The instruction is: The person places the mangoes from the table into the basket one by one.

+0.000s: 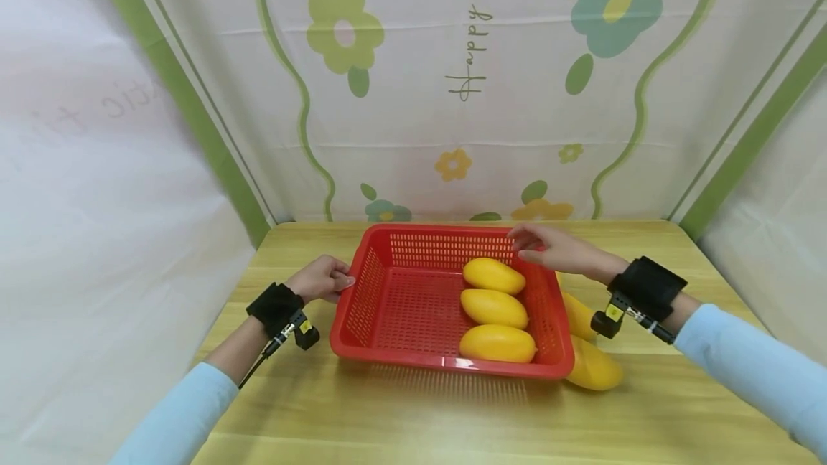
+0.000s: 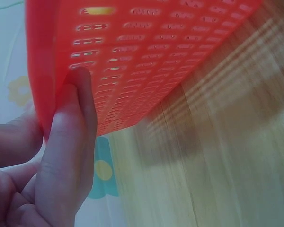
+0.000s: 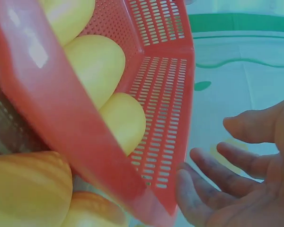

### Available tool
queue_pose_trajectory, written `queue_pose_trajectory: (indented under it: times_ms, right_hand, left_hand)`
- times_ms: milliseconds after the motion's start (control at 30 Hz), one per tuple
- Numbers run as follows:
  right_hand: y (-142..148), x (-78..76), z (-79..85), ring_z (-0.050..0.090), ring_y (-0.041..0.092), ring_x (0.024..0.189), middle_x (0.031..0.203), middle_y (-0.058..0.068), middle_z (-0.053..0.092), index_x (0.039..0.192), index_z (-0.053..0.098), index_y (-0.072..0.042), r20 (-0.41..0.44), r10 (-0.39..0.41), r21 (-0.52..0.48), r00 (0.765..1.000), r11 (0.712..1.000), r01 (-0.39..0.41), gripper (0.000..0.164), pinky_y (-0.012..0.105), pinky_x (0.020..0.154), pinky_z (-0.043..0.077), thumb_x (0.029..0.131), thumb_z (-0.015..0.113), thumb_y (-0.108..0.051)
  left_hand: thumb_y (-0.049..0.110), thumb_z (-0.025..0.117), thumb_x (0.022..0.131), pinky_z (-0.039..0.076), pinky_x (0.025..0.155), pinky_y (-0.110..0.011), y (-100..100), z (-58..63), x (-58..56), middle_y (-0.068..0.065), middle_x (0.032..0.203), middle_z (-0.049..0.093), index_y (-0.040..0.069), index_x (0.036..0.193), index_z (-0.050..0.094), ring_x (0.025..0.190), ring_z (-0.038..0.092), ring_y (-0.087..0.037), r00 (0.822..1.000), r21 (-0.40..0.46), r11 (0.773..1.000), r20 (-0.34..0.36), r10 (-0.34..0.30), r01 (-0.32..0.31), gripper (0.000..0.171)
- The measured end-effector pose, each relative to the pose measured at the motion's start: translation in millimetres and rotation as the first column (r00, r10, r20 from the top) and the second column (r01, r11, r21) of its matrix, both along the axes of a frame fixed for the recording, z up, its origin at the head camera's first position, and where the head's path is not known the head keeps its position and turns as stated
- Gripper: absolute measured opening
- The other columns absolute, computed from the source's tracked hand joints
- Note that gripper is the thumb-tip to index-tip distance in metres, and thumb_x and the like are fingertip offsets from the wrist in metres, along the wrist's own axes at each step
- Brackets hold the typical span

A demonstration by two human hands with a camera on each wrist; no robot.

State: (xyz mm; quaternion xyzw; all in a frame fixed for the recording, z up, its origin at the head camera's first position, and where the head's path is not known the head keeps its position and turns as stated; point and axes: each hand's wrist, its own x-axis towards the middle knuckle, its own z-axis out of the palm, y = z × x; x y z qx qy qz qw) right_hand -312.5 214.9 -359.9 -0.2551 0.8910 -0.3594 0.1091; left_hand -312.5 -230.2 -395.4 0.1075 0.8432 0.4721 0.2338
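A red plastic basket [image 1: 413, 359] with slotted walls is in the middle of the head view. Three yellow mangoes [image 1: 497, 344] lie in a column along its right side. My left hand [image 1: 320, 278] grips the basket's left rim, thumb on one side and fingers on the other; the left wrist view shows those fingers [image 2: 66, 142] against the slotted wall. At the far right corner, my right hand [image 1: 552, 248] hovers by the rim with its fingers loosely bent and nothing held. In the right wrist view its fingertips [image 3: 183, 182] are close to the corner; contact is unclear.
More yellow mangoes [image 1: 594, 366] lie on the wooden table [image 1: 291, 407] just outside the basket's right wall, partly hidden by it. A printed flower cloth [image 1: 400, 113] hangs behind the table's back edge, with white cloth walls at both sides.
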Motion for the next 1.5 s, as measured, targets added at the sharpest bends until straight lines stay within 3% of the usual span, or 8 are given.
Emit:
queue_pose_trajectory:
  times_ms: [233,633,933,1133,1300,1500]
  right_hand:
    - [18,7.4,1.1,0.055,0.038,0.111,0.121,0.028,0.059,0.128,0.049,0.004,-0.077,-0.050,-0.032,0.996,0.998,0.048,0.038,0.059,0.094,0.049,0.093,0.060,-0.007]
    - [50,23.6,-6.4,0.054,0.041,0.106,0.118,0.028,0.055,0.130,0.043,0.005,-0.069,-0.164,0.010,0.984,0.986,0.165,0.043,0.055,0.083,0.055,0.095,0.059,-0.013]
    - [66,30.2,-35.2,0.056,0.043,0.105,0.118,0.034,0.051,0.133,0.033,0.010,0.130,-0.197,0.094,0.972,0.978,0.186,0.061,0.054,0.084,0.054,0.093,0.063,-0.026]
    - [70,34.0,-56.2,0.054,0.040,0.104,0.119,0.033,0.051,0.133,0.031,0.011,0.293,-0.218,0.184,0.931,0.968,0.169,0.075,0.055,0.084,0.049,0.088,0.066,-0.038]
    - [69,35.5,-67.5,0.052,0.039,0.105,0.121,0.032,0.051,0.128,0.038,0.012,0.332,-0.233,0.198,0.914,0.965,0.174,0.071,0.052,0.083,0.049,0.088,0.066,-0.039]
    - [66,34.2,-77.7,0.050,0.033,0.100,0.115,0.022,0.056,0.124,0.045,0.010,0.316,-0.227,0.196,0.921,0.966,0.171,0.063,0.046,0.081,0.045,0.088,0.065,-0.037]
  left_hand:
    - [0.001,0.050,0.098,0.061,0.073,-0.039,0,0.2,-0.5,-0.023,0.095,0.071,-0.015,0.117,0.057,0.080,0.071,-0.025,1.000,-0.002,1.000,0.002,0.000,0.000,0.026]
    - [0.001,0.050,0.098,0.061,0.073,-0.038,-2,-0.2,0.8,-0.025,0.096,0.071,-0.015,0.118,0.056,0.081,0.071,-0.026,1.000,0.014,1.000,0.001,0.006,-0.006,0.027]
    - [0.003,0.051,0.098,0.061,0.073,-0.038,-2,-0.4,0.6,-0.023,0.094,0.071,-0.015,0.118,0.056,0.080,0.071,-0.024,1.000,0.017,1.000,-0.010,-0.005,0.005,0.027]
    - [0.002,0.050,0.098,0.062,0.072,-0.039,-2,-1.5,0.0,-0.022,0.093,0.071,-0.015,0.117,0.056,0.079,0.071,-0.024,1.000,0.017,1.000,-0.011,-0.006,0.007,0.027]
    - [0.002,0.051,0.098,0.061,0.072,-0.039,-1,-1.8,0.1,-0.022,0.093,0.071,-0.015,0.117,0.056,0.079,0.071,-0.024,1.000,0.018,1.000,-0.007,-0.005,0.005,0.027]
    - [0.003,0.050,0.098,0.061,0.073,-0.039,-2,-2.4,0.2,-0.024,0.095,0.071,-0.015,0.118,0.056,0.080,0.071,-0.025,1.000,0.020,1.000,-0.009,-0.010,0.010,0.028]
